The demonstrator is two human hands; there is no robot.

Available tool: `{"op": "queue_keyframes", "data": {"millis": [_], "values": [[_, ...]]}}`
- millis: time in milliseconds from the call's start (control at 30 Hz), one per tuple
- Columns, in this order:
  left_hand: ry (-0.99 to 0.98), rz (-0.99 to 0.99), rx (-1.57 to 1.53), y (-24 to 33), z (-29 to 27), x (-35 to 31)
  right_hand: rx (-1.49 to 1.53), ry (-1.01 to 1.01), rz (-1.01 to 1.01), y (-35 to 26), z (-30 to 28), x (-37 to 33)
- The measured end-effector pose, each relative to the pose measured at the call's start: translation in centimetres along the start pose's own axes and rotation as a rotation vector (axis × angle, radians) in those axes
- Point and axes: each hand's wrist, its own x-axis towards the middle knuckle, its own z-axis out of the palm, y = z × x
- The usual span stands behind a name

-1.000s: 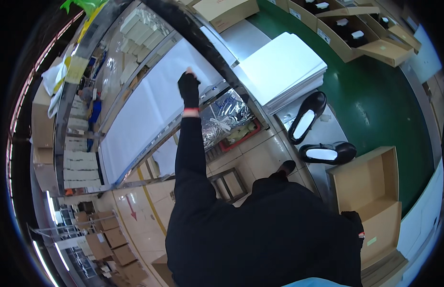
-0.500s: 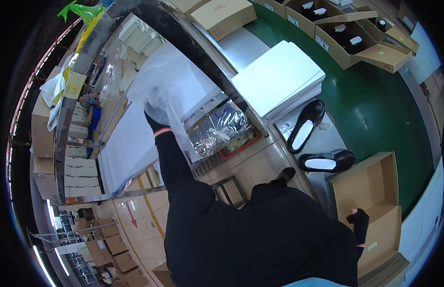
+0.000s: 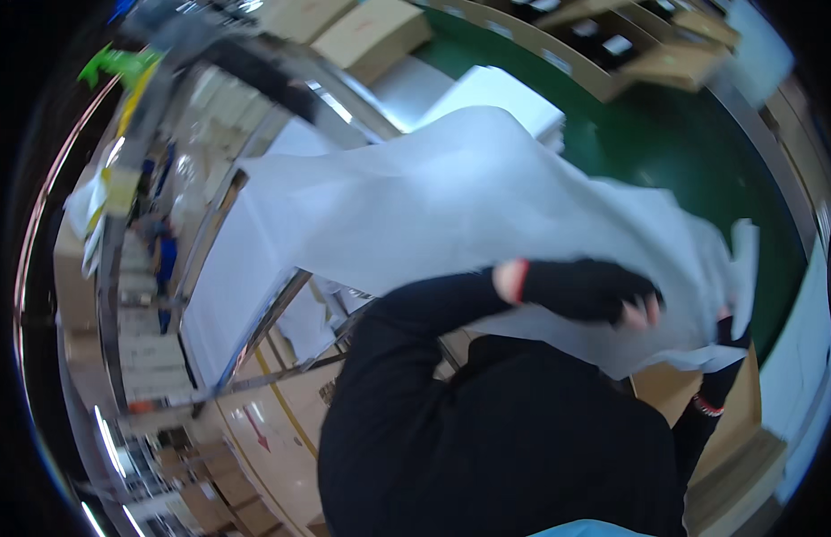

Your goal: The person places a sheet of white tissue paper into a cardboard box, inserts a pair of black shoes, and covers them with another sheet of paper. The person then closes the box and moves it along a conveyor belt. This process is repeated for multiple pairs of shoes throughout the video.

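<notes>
A large sheet of thin white tissue paper (image 3: pixel 433 197) is spread in the air across my front, from the shelf on the left to the box on the right. My left hand (image 3: pixel 595 291), in a black fingerless glove, lies over the sheet's near part; its fingers are bent and smeared by motion, so their grip does not show. At the sheet's right end my right hand (image 3: pixel 732 329), gloved alike, is closed on the crumpled paper edge. Below it sits an open cardboard shoe box (image 3: pixel 747 394), partly covered by the sheet. The black shoes are hidden behind the paper.
A stack of white sheets (image 3: pixel 496 94) stands behind the tissue paper on the green work surface (image 3: pixel 630 134). Open shoe boxes (image 3: pixel 675 67) with dark contents are at the far right. More paper (image 3: pixel 232 259) lies on the metal-framed shelf at left.
My left hand has swung from the shelf on the left to the right, drawing the tissue paper across. My right hand has risen from the open box and taken hold of the paper's end.
</notes>
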Motion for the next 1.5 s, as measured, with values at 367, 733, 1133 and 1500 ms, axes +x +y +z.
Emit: {"op": "queue_keyframes", "data": {"millis": [367, 733, 1133, 1500], "values": [[0.342, -0.086, 1.148, -10.2, -10.2, 9.5, -0.888, 0.266, 0.096, 15.8, -28.1, -10.3], [0.166, -0.092, 1.483, -24.1, -13.9, 24.5, -0.679, 0.551, 0.248, 27.6, -37.3, -23.3], [0.382, -0.053, 1.487, -20.7, -3.1, 20.6, -1.238, 0.697, 0.838, 24.2, -38.3, -23.7], [0.213, -0.158, 1.306, -20.4, 3.4, 19.3, -0.920, 0.369, -0.319, 13.5, -18.8, -5.0]]}}
